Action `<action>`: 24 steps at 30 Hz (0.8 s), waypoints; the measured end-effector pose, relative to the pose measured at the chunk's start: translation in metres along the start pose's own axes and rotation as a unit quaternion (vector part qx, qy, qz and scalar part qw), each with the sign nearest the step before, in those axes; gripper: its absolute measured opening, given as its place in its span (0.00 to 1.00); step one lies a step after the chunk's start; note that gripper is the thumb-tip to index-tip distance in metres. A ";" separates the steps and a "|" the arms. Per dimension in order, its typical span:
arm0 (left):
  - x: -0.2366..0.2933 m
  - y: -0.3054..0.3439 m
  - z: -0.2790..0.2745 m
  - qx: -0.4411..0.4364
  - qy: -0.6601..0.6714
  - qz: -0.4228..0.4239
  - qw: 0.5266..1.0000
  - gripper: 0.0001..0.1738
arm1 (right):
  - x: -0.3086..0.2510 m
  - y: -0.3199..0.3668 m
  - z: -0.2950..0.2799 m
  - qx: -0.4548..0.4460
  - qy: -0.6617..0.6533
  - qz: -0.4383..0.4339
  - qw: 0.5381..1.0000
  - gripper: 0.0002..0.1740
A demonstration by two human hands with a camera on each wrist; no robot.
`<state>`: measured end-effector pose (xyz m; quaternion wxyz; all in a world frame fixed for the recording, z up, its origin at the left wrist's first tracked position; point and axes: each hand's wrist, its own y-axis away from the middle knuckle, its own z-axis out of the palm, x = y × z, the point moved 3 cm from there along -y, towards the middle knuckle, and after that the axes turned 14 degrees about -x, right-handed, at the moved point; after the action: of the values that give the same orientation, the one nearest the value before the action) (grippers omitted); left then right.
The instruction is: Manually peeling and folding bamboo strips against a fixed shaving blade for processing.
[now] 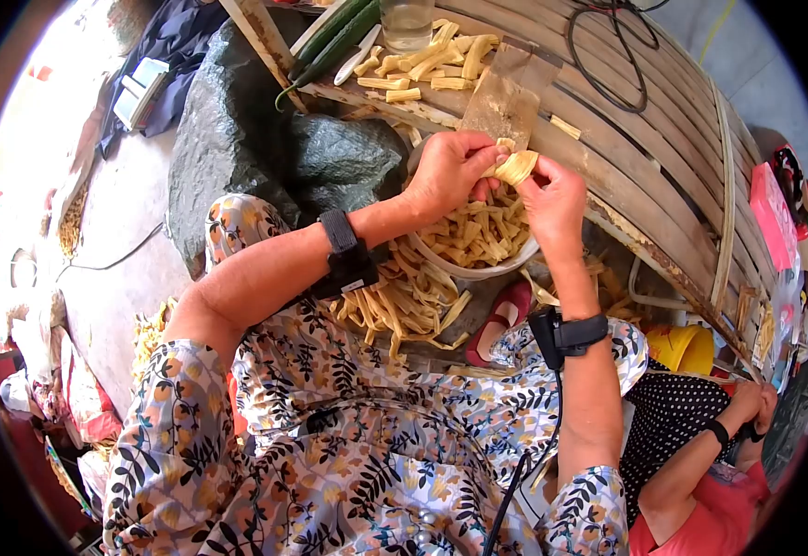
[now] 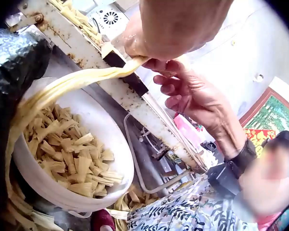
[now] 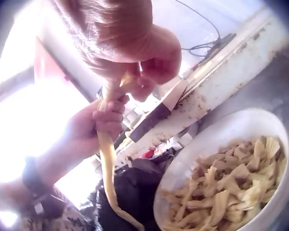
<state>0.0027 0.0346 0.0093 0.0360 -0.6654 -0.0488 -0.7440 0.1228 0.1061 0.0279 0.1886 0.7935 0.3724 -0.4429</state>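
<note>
Both hands hold a pale yellow, folded strip (image 1: 518, 169) between them above the tub. The left hand (image 1: 447, 174) pinches one part of it, and the right hand (image 1: 557, 199) pinches it close by with thumb and fingers. In the left wrist view the long strip (image 2: 77, 78) runs from the left hand (image 2: 178, 29) across a white tub (image 2: 98, 115) of cut pieces (image 2: 72, 156). The right wrist view has the strip (image 3: 107, 166) hanging below the left hand (image 3: 89, 126), whose fingers wrap it; the right hand (image 3: 120, 38) hides part of its upper end.
A slatted table (image 1: 645, 176) bears a board (image 1: 501, 102), cut pieces (image 1: 441, 63), cucumbers (image 1: 337, 39), a glass (image 1: 407, 26) and a black cable (image 1: 640, 79). Dark plastic (image 1: 237, 139) lies left of the tub, and long strips (image 1: 399, 301) lie below. Another person (image 1: 700, 463) sits at right.
</note>
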 end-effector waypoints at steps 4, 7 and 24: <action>0.001 -0.001 -0.004 -0.079 -0.031 0.041 0.996 0.17 | 0.006 -0.003 0.001 -0.068 -0.147 -0.016 0.987 0.09; 0.000 0.000 -0.002 -0.112 -0.021 -0.005 0.993 0.22 | 0.021 -0.003 0.009 -0.036 -0.131 -0.051 0.990 0.08; 0.000 0.005 0.002 -0.166 0.150 -0.116 0.968 0.15 | 0.028 0.000 -0.031 0.061 -0.410 0.039 0.909 0.11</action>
<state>0.0051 0.0303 0.0092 -0.1546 -0.5325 0.0045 -0.8322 0.1490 0.1375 0.0213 0.2935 0.5654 0.2035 -0.7435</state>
